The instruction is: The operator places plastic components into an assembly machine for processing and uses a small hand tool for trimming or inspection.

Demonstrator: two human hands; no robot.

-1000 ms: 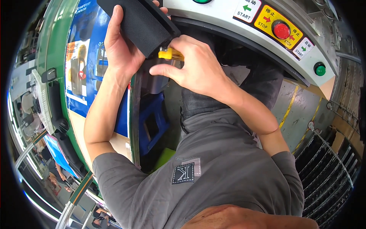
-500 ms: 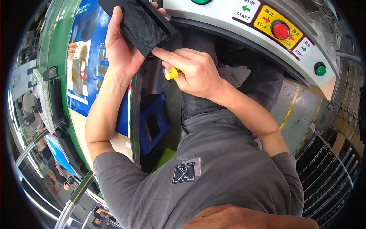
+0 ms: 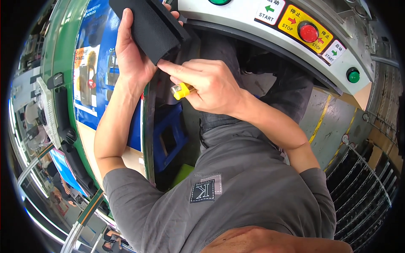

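My left hand (image 3: pixel 134 57) is wrapped round a long black part (image 3: pixel 154 31) with a finely textured surface and a ridge along its side, held up at the top of the view. The part's upper end is cut off by the frame. My right hand (image 3: pixel 213 86) reaches in from the right, its index finger stretched to the lower corner of the black part and touching it. Curled in its other fingers is a small yellow tool (image 3: pixel 182 90) with a metallic piece at its visible end; its kind cannot be made out, and the rest is hidden in the palm.
A machine panel (image 3: pixel 249 21) with a red button (image 3: pixel 308 32) and green buttons (image 3: pixel 353 75) curves across the upper right. At left is a green-edged bench with a blue printed sheet (image 3: pixel 90 107). A blue stool (image 3: pixel 168 137) stands below; a wire rack (image 3: pixel 363 181) is at right.
The black part has turned slightly in my left hand. My right hand has shifted a little left, its fingertip moving along the corner, and the yellow tool has moved left and down with it.
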